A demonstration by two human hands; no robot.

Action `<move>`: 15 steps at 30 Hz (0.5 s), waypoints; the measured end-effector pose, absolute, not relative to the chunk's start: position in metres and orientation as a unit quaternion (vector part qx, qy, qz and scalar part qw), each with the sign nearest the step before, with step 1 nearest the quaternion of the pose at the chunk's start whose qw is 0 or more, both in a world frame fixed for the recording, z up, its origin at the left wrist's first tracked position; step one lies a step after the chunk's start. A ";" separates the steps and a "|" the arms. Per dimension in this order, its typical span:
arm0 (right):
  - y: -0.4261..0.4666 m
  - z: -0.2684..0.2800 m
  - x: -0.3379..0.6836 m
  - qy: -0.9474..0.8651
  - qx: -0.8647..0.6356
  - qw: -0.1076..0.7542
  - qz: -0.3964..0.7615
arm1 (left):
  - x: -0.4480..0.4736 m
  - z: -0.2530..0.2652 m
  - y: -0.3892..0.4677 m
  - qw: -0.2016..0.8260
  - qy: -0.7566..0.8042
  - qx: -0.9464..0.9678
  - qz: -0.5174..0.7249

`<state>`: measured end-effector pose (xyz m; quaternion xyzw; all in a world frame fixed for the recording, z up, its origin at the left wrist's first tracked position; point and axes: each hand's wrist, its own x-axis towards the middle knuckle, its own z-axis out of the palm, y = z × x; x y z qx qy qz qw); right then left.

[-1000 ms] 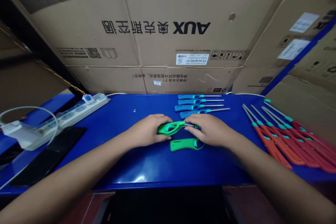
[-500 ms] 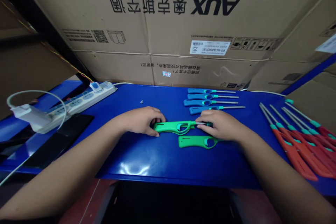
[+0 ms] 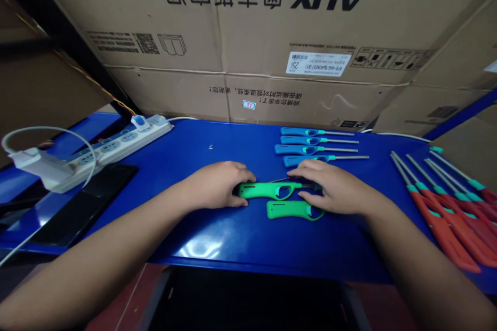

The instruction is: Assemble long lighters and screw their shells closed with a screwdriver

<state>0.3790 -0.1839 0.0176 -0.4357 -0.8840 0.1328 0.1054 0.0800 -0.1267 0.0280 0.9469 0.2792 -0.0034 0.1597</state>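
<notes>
A green long-nosed lighter (image 3: 266, 191) lies flat on the blue table, its nozzle pointing right. My left hand (image 3: 217, 186) has its thumb and fingers around the handle's end. Over the dark and metal nozzle is my right hand (image 3: 334, 186), its thumb and fingers apart on either side. Near its index fingertip runs a thin line with a reddish end, too small to make out. Just below lies a second green lighter (image 3: 285, 210), its nozzle hidden under my right hand. Several blue lighters (image 3: 297, 149) form a column above, nozzles to the right.
Several red lighters (image 3: 442, 222) fan out at the right. A white power strip (image 3: 116, 145) with plugs stands at the left, beside a black phone-like slab (image 3: 87, 204). A large cardboard box (image 3: 252, 31) walls off the back of the blue table (image 3: 217, 238).
The held green lighter has shifted slightly right, together with my left hand. My right thumb and fingers have spread from their pinch on its nozzle. The camera view has tilted a little.
</notes>
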 end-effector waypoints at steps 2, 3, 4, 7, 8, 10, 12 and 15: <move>-0.185 0.018 0.376 -0.890 -0.420 0.108 0.143 | 0.082 0.028 -0.132 0.147 0.288 0.946 -0.004; -0.185 0.018 0.374 -0.891 -0.417 0.109 0.145 | 0.083 0.028 -0.134 0.144 0.289 0.946 -0.006; -0.185 0.018 0.372 -0.890 -0.417 0.111 0.146 | 0.084 0.027 -0.135 0.145 0.287 0.947 -0.006; -0.184 0.014 0.367 -0.888 -0.420 0.117 0.146 | 0.085 0.025 -0.135 0.163 0.274 0.948 -0.004; -0.184 0.012 0.365 -0.888 -0.419 0.117 0.147 | 0.086 0.023 -0.134 0.169 0.271 0.948 -0.001; -0.183 0.011 0.363 -0.891 -0.414 0.114 0.149 | 0.087 0.021 -0.133 0.178 0.267 0.947 0.006; -0.182 0.012 0.365 -0.889 -0.417 0.118 0.145 | 0.088 0.019 -0.132 0.180 0.264 0.947 0.015; -0.181 0.018 0.372 -0.877 -0.441 0.140 0.127 | 0.089 0.019 -0.134 0.177 0.261 0.948 0.035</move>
